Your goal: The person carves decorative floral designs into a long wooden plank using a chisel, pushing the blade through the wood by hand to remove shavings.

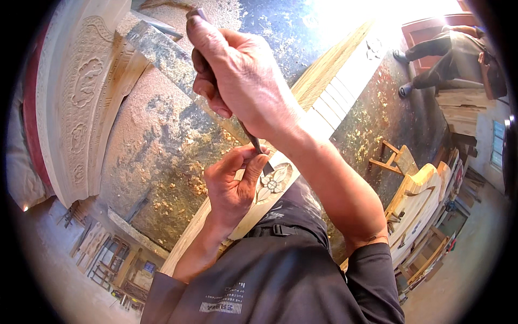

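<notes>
My right hand (245, 81) is raised, wrapped around the handle of a carving chisel, whose handle end sticks out above the thumb. The chisel's metal blade (267, 168) slants down to a pale wooden board (337, 92). Lower on the shaft, my left hand (234, 181) pinches the chisel just above the blade, the hand resting close to the board. Beside the blade tip lies a carved relief flower (272, 186) with petals and leaves, set in a rounded recess. The board runs diagonally past my waist, with several crosswise lines farther up it.
A large curved panel with carved relief (78, 108) stands on the left. Shavings and sawdust (156, 124) cover the floor. To the right are a small wooden stool (398, 160) and stacked wooden pieces (418, 200). Another person (458, 56) is at the far right.
</notes>
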### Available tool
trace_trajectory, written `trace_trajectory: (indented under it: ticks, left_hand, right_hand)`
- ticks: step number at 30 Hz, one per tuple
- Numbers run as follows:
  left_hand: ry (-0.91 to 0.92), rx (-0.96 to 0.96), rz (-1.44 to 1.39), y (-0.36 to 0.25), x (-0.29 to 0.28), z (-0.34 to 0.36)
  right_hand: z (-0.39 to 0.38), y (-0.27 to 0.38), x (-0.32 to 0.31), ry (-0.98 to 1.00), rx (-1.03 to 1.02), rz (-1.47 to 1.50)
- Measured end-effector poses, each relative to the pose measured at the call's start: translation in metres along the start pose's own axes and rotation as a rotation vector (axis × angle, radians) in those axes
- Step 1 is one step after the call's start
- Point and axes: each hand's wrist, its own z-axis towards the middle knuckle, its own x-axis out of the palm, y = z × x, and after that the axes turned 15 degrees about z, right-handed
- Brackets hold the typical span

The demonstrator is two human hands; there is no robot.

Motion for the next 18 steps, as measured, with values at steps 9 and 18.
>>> trace_trajectory:
  ticks: [9, 18]
  left_hand:
    - [-0.003, -0.082, -0.073, 0.018, 0.014, -0.004]
    - [0.008, -0.088, -0.042, 0.021, 0.016, -0.003]
  right_hand:
    - [0.003, -0.024, -0.005, -0.041, 0.003, -0.111]
    - [0.003, -0.027, -0.005, -0.027, -0.005, -0.11]
